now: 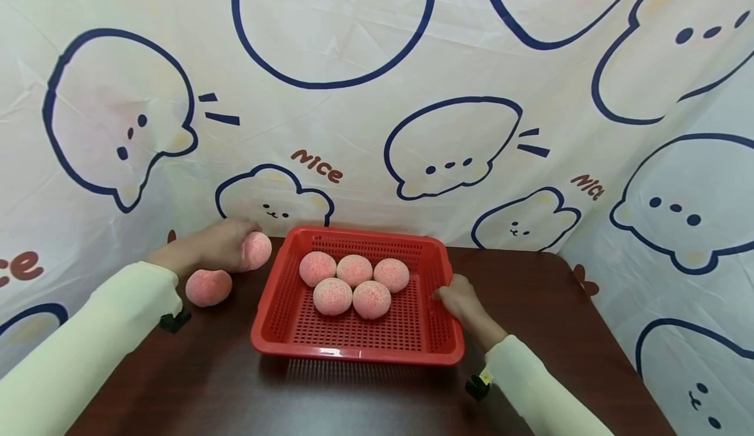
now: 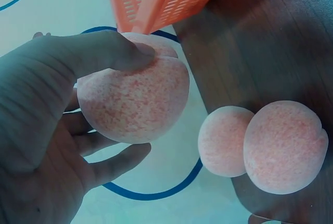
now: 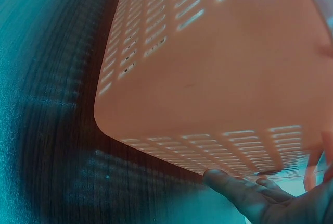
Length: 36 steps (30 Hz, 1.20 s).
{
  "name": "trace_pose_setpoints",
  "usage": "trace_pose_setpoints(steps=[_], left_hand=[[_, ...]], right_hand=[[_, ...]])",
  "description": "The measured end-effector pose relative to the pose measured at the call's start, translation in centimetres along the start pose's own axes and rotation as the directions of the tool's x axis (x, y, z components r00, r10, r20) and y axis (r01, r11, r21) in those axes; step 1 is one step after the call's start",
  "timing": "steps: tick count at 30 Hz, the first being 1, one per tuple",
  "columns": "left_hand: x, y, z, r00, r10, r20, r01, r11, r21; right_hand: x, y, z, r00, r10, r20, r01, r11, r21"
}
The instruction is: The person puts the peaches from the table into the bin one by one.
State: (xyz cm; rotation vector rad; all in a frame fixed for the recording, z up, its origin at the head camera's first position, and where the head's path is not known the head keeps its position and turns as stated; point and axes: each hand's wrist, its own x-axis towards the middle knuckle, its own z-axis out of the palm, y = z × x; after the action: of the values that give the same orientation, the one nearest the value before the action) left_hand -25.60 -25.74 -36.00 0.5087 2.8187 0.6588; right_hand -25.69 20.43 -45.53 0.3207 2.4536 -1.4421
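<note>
- Pale sleeves [image 1: 88,331] are showing at the lower left and lower right.
- Left of the middle, the left hand [image 1: 226,243] is pinching a peach [image 1: 257,251], its grip spread just enough to fit.
- That peach is sitting between thumb and fingers, just outside the red basket [image 1: 353,354].
- At right, the right hand [image 1: 463,300] is gripping the basket's rim, probably keeping it still.
- Five peaches [image 1: 355,271] are bunching inside, maybe to stop rolling.
- Two loose peaches [image 2: 284,148] are resting on the surface [image 1: 565,331].
</note>
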Motion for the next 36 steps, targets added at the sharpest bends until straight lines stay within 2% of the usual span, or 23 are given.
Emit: trace_pose_setpoints(steps=[5,13,20,25,32,36], left_hand=[[0.0,0.5,-0.5,1.0,-0.015,-0.021,0.015,1.0,0.012],[-0.2,1.3,-0.7,1.0,-0.018,-0.017,0.017,0.999,-0.037],[-0.2,2.1,-0.7,0.999,0.021,-0.03,-0.021,1.0,-0.013],[-0.1,2.4,-0.9,0.998,0.052,-0.039,-0.054,0.998,-0.042],[-0.1,3.3,-1.3,0.994,0.082,-0.07,-0.081,0.997,0.009],[-0.2,3.9,-1.2,0.993,0.094,-0.065,-0.093,0.996,0.015]], right_hand=[[0.0,-0.1,-0.1,1.0,-0.003,0.001,0.003,1.0,0.002],[-0.1,0.1,-0.3,1.0,0.001,0.003,-0.001,1.0,-0.012],[-0.1,0.2,-0.1,1.0,-0.012,0.004,0.012,0.999,-0.032],[-0.1,0.2,0.0,1.0,-0.011,0.006,0.011,0.999,-0.038],[0.0,-0.1,-0.1,1.0,0.006,0.002,-0.006,0.999,-0.032],[0.1,0.0,-0.1,1.0,0.016,0.013,-0.015,0.999,-0.037]])
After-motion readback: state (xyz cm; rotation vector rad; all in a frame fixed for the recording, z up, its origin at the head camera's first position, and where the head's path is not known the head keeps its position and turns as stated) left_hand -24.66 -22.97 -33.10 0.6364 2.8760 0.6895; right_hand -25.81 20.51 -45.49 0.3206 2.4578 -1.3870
